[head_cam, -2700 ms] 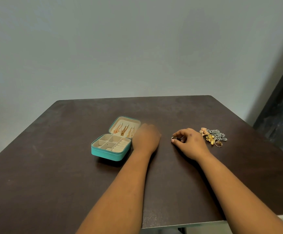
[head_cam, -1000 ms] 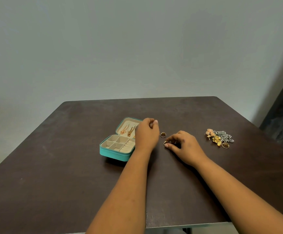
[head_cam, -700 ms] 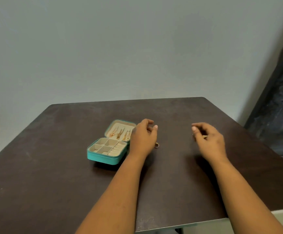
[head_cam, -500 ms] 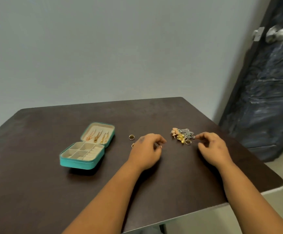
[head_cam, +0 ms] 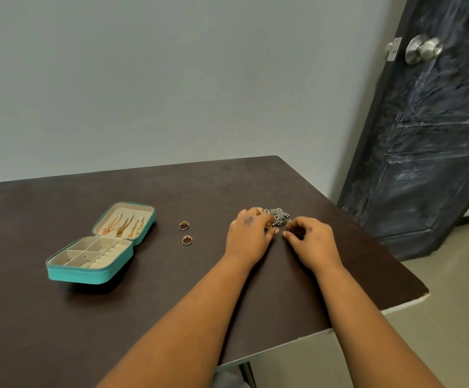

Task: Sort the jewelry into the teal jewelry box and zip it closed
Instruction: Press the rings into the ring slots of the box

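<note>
Dark-brown bench point(head_cam: 59, 317) against a grey wall point(head_cam: 171, 79), black door point(head_cam: 429, 141) at right. Both hands, left point(head_cam: 248, 238) and right point(head_cam: 310, 245), reach the jewelry pile point(head_cam: 279, 215), fingers curled; grip unclear.

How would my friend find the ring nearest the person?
Start at the open teal jewelry box on the dark table. Right of it lie two gold rings. Take the nearer ring, not the farther ring close to the box's lid.
</note>
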